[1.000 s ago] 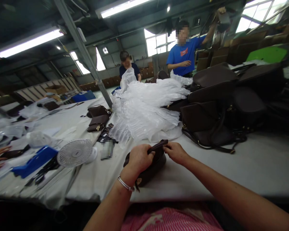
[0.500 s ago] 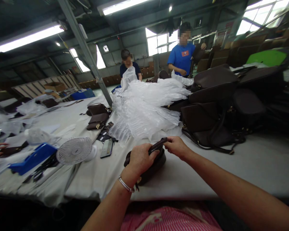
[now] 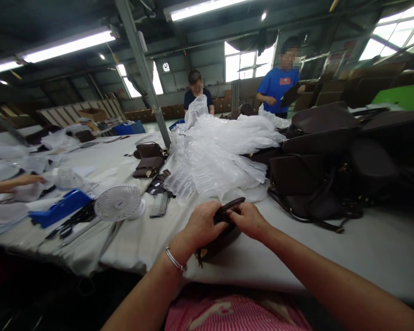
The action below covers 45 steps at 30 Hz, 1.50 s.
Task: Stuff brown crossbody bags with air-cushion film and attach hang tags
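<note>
A small dark brown handbag [image 3: 215, 246] rests on the pale cloth-covered table close to my body, tilted, with a gold-coloured fitting dangling at its lower left. My left hand [image 3: 203, 225], with a silver bangle at the wrist, is closed on the bag's upper edge. Opposite it, my right hand [image 3: 250, 219] pinches the bag near its top, beside the dark strap that arches up between both hands. My fingers cover much of the bag's opening, so its inside is hidden.
Crumpled clear plastic bags [image 3: 217, 156] pile up ahead. Brown handbags [image 3: 303, 179] are heaped at right, two more [image 3: 150, 161] lie left. A white fan [image 3: 119, 202], blurred phone [image 3: 158, 204] and blue holder [image 3: 60, 209] sit left. A co-worker's hand [image 3: 31, 179] reaches in; two people stand behind.
My right hand has shifted inward, from the strap's end to the bag's top edge near my left hand. The view has turned slightly left. The co-worker's hand at left reaches further in.
</note>
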Tool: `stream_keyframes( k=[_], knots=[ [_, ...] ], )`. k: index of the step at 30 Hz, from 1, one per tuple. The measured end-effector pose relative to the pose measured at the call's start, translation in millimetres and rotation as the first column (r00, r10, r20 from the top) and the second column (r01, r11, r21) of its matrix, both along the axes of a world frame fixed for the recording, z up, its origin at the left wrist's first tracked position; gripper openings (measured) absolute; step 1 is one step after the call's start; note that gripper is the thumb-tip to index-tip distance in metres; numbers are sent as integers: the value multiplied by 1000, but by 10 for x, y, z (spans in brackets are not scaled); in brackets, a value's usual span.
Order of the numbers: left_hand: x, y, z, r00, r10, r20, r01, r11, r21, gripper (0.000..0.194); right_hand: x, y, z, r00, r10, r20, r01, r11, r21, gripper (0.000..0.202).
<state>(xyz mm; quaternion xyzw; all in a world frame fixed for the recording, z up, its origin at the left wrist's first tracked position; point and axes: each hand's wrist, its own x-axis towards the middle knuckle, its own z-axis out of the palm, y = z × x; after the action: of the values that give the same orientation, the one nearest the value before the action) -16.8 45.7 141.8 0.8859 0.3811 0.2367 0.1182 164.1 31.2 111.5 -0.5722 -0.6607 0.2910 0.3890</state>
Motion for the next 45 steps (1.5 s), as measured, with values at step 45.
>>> stream_keyframes(
  k=[45],
  knots=[
    [-485,-105,-376,939,43,341,-44,999,-4,73,-569,-69,150,959,213,186,-236,965,110,23]
  ],
)
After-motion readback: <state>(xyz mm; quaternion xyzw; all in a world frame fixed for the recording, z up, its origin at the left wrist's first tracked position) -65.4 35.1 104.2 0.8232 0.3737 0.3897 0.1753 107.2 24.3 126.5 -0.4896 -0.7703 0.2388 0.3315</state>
